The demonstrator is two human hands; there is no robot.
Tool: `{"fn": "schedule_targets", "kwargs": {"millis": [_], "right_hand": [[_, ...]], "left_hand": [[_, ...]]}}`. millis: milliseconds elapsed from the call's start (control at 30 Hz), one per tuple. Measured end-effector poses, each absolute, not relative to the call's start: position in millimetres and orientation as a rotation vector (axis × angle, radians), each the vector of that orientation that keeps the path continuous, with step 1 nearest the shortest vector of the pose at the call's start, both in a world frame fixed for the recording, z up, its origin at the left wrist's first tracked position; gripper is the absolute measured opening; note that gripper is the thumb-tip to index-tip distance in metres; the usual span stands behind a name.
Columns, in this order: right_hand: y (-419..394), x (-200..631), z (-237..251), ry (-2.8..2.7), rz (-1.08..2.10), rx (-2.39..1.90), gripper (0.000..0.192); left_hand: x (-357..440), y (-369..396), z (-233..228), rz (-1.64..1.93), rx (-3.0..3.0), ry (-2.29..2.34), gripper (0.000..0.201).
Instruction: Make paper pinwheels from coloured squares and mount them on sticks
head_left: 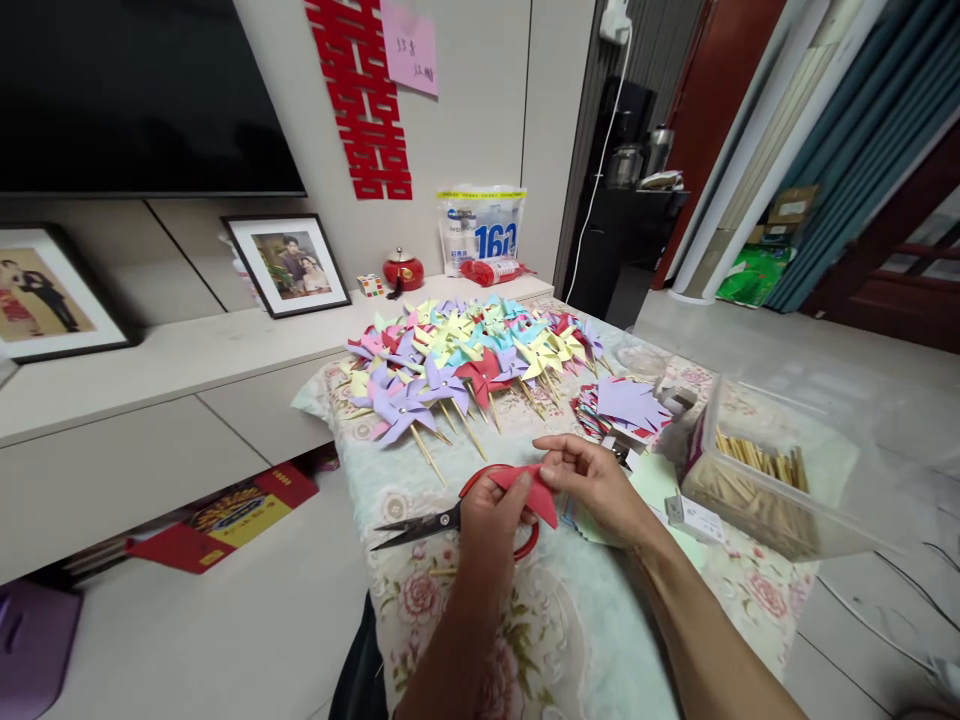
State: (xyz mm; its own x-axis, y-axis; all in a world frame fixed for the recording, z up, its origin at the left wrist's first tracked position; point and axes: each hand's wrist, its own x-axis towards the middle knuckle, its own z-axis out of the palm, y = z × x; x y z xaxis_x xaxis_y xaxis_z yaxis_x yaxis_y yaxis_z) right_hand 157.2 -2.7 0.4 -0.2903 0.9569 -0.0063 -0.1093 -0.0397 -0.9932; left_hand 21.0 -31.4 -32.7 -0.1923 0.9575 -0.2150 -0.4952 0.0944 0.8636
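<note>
My left hand point(487, 520) grips the red-handled scissors point(450, 518) (blades pointing left) while my right hand point(592, 480) pinches a red paper piece point(534, 492) above the floral tablecloth point(600, 640), near the pinwheels point(465, 365).

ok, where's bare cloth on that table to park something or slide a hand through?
Free: the near cloth between the forearms; a strip left of the scissors, below the pinwheel sticks. Crowded: the far half under the pinwheel pile; the right side, with cut paper stack and clear stick box. Left hand and right hand hold red paper mid-table.
</note>
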Motion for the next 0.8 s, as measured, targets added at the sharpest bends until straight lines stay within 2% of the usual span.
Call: {"fn": "schedule_targets", "kwargs": {"millis": [167,367,600,800], "right_hand": [[0,151,-3,-1.237,1.585,-1.052,0.046],[1,150,-8,-1.013,1.716,-1.049,0.046],[-1,151,-7,-0.874,1.848,-0.968,0.041],[-3,149,-7,-0.906,1.861,-0.978,0.039]], "left_hand": [[16,-42,-26,1.455,0.546,0.941,0.032],[9,-49,-16,1.442,0.440,0.757,0.049],[7,-48,-19,1.386,0.466,0.665,0.031],[7,-46,-21,1.429,0.442,0.675,0.029]]}}
